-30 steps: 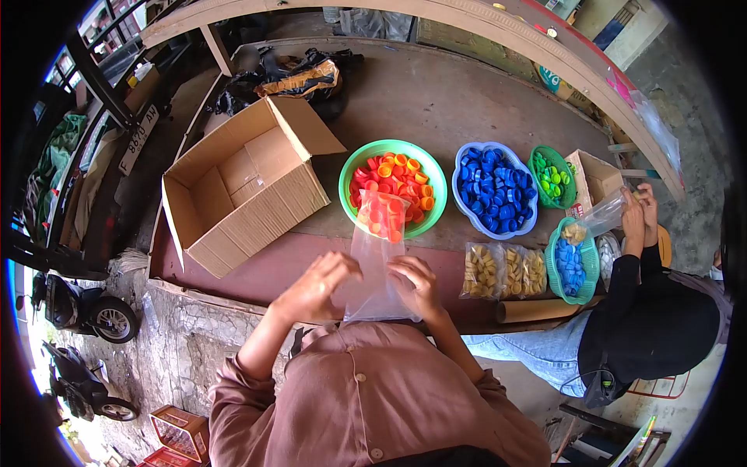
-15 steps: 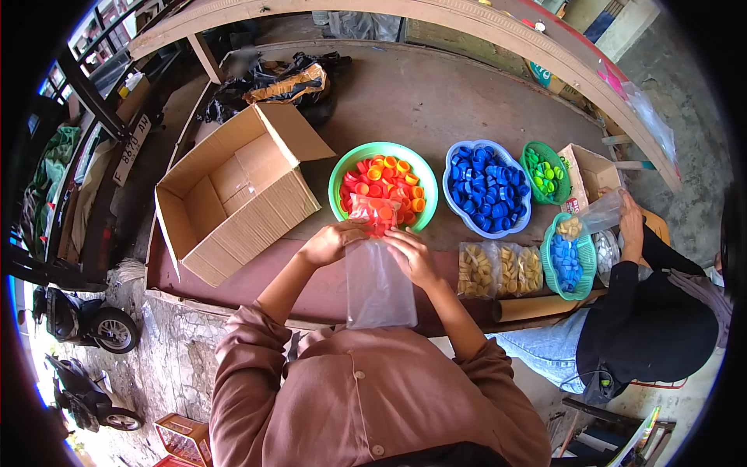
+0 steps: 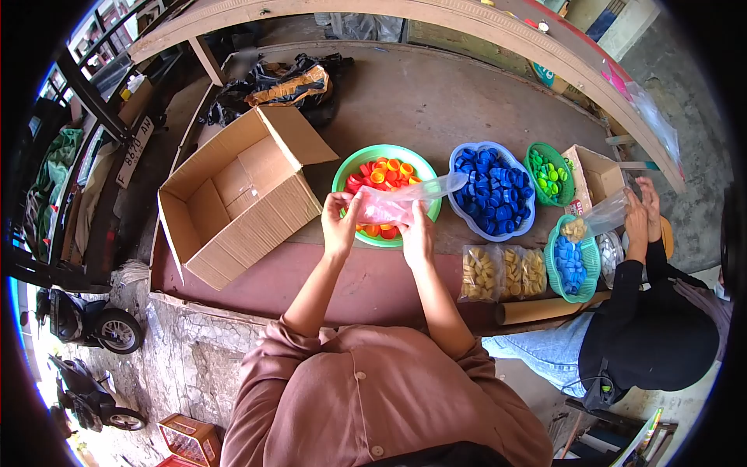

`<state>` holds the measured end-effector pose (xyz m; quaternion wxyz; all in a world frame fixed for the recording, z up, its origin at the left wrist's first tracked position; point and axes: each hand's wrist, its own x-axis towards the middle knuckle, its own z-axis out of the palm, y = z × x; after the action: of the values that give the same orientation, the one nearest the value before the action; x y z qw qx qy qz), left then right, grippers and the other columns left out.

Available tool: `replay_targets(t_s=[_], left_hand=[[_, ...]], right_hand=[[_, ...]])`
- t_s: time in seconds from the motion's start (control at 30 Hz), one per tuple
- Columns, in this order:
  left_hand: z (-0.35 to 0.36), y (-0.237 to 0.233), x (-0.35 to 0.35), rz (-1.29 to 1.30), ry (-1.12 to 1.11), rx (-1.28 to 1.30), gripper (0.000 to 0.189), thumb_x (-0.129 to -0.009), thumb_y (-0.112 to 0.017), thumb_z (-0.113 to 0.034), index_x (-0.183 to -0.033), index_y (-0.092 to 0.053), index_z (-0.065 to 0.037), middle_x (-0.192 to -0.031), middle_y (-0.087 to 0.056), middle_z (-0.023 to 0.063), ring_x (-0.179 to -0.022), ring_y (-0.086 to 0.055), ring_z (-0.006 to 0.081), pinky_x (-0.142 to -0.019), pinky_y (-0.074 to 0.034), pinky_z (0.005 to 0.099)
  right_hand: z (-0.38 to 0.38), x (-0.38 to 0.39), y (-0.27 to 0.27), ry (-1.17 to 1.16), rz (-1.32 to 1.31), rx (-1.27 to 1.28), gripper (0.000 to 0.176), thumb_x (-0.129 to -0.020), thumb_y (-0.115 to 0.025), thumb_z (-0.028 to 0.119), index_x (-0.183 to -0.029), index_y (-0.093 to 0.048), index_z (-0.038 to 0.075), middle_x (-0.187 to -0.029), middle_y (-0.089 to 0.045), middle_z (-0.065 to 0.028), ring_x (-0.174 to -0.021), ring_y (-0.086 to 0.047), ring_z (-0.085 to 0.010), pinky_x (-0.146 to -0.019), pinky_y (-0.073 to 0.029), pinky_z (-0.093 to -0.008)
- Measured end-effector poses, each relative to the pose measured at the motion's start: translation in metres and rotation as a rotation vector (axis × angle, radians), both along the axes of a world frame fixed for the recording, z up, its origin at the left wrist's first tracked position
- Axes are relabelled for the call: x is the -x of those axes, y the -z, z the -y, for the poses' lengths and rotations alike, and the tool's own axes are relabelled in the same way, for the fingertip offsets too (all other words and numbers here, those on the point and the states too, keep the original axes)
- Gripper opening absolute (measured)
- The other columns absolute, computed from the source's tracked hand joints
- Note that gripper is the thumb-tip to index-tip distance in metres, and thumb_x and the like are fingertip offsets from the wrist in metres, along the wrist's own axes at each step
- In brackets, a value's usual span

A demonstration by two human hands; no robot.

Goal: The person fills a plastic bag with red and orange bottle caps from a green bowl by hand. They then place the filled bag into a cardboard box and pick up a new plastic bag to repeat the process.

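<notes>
Both my hands hold a clear plastic bag [image 3: 387, 205] above a light green basin [image 3: 430, 173] of red and orange bottle caps [image 3: 381, 173]. My left hand [image 3: 340, 223] pinches the bag's left end. The fingers of my right hand [image 3: 418, 233] are closed on its right part. Something reddish shows through the plastic, either caps inside or those behind it. The bag's loose end sticks out to the right, reaching the rim of a blue basin [image 3: 492, 231] of dark blue caps [image 3: 492, 187].
An open cardboard box [image 3: 249, 198] sits to the left, a black plastic bag [image 3: 268, 89] behind it. On the right are filled bags of tan caps [image 3: 481, 274], a green basket [image 3: 562, 193] and a teal basket [image 3: 594, 268]. A co-worker's hands [image 3: 640, 214] hold another bag there.
The bag has been lifted and turned, its loose end swinging from hanging toward me to pointing right. My hands have risen with it. The co-worker's second hand has come into view.
</notes>
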<state>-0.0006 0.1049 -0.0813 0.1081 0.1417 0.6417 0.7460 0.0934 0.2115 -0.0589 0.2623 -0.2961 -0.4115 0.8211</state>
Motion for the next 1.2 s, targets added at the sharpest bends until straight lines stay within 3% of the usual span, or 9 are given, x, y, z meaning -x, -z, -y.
replay_targets(t_s=[0.1, 0.2, 0.3, 0.33, 0.43, 0.63, 1.0, 1.1, 1.2], left_hand=[[0.003, -0.028, -0.035, 0.426, -0.170, -0.291, 0.047, -0.083, -0.061, -0.016, -0.119, -0.035, -0.003, -0.113, -0.046, 0.0096, -0.101, -0.049, 0.0157, -0.084, -0.044, 0.0285], [0.014, -0.012, -0.062, 0.585, 0.157, -0.566, 0.071, -0.079, -0.065, -0.013, -0.133, -0.019, -0.011, -0.133, -0.031, 0.0087, -0.117, -0.038, 0.0209, -0.093, -0.039, 0.0384], [0.008, 0.003, -0.065, 0.425, 0.174, -0.669, 0.071, -0.075, -0.066, -0.005, -0.131, -0.024, -0.008, -0.129, -0.037, 0.0076, -0.117, -0.039, 0.0192, -0.093, -0.040, 0.0361], [0.005, 0.001, -0.069, 0.428, 0.179, -0.669, 0.071, -0.075, -0.066, -0.005, -0.131, -0.024, -0.008, -0.129, -0.037, 0.0076, -0.117, -0.039, 0.0192, -0.093, -0.040, 0.0361], [0.001, -0.005, -0.080, 0.414, 0.177, -0.634, 0.048, -0.080, -0.059, -0.007, -0.124, -0.038, -0.007, -0.116, -0.049, 0.0051, -0.107, -0.049, 0.0164, -0.087, -0.043, 0.0353], [0.002, -0.002, -0.070, 0.525, 0.153, -0.614, 0.032, -0.083, -0.053, -0.005, -0.114, -0.046, -0.006, -0.107, -0.055, 0.0049, -0.097, -0.054, 0.0160, -0.084, -0.044, 0.0312], [0.037, -0.007, -0.060, 0.734, 0.530, -0.603, 0.041, -0.080, -0.056, -0.012, -0.118, -0.044, -0.002, -0.110, -0.055, 0.0082, -0.100, -0.054, 0.0188, -0.090, -0.042, 0.0341], [0.041, -0.012, -0.058, 0.777, 0.638, -0.708, 0.035, -0.082, -0.057, -0.014, -0.113, -0.048, -0.003, -0.104, -0.058, 0.0077, -0.097, -0.056, 0.0174, -0.088, -0.043, 0.0323], [0.045, -0.013, -0.058, 0.655, 0.667, -0.627, 0.039, -0.085, -0.055, -0.024, -0.117, -0.046, -0.004, -0.109, -0.056, 0.0060, -0.101, -0.053, 0.0160, -0.090, -0.041, 0.0317]], right_hand=[[0.011, -0.011, 0.009, 0.035, -0.208, 0.047, 0.041, -0.089, -0.048, 0.033, -0.114, -0.046, 0.000, -0.110, -0.053, -0.0100, -0.102, -0.052, -0.0194, -0.088, -0.042, -0.0363], [0.032, -0.022, 0.023, 0.131, -0.222, -0.057, 0.036, -0.091, -0.046, 0.030, -0.106, -0.054, -0.002, -0.107, -0.055, -0.0072, -0.098, -0.052, -0.0160, -0.088, -0.041, -0.0324], [0.038, -0.038, 0.024, -0.037, -0.139, -0.254, 0.039, -0.093, -0.042, 0.027, -0.120, -0.046, -0.002, -0.110, -0.053, -0.0069, -0.099, -0.049, -0.0125, -0.086, -0.039, -0.0279], [0.047, -0.038, 0.013, 0.051, -0.133, -0.281, 0.036, -0.093, -0.043, 0.030, -0.099, -0.059, -0.002, -0.095, -0.059, -0.0041, -0.089, -0.051, -0.0092, -0.081, -0.040, -0.0260], [0.045, -0.047, 0.012, -0.100, -0.022, -0.447, 0.037, -0.094, -0.039, 0.026, -0.115, -0.049, -0.003, -0.104, -0.057, -0.0070, -0.094, -0.051, -0.0124, -0.083, -0.040, -0.0270], [0.022, -0.040, -0.002, -0.119, -0.049, -0.779, 0.026, -0.086, -0.054, 0.014, -0.104, -0.055, -0.004, -0.099, -0.059, -0.0102, -0.089, -0.054, -0.0137, -0.076, -0.043, -0.0284], [-0.006, -0.023, -0.013, -0.044, 0.129, -0.095, 0.024, -0.081, -0.058, 0.020, -0.095, -0.058, 0.000, -0.090, -0.060, -0.0064, -0.079, -0.057, -0.0134, -0.073, -0.044, -0.0267], [0.015, -0.031, 0.001, -0.422, -0.297, 0.007, 0.030, -0.083, -0.053, 0.017, -0.105, -0.054, -0.002, -0.098, -0.058, -0.0088, -0.095, -0.054, -0.0166, -0.081, -0.044, -0.0291], [0.025, -0.033, 0.001, -0.413, -0.280, 0.173, 0.043, -0.083, -0.055, 0.018, -0.121, -0.045, 0.000, -0.111, -0.053, -0.0091, -0.098, -0.053, -0.0181, -0.088, -0.041, -0.0304]])
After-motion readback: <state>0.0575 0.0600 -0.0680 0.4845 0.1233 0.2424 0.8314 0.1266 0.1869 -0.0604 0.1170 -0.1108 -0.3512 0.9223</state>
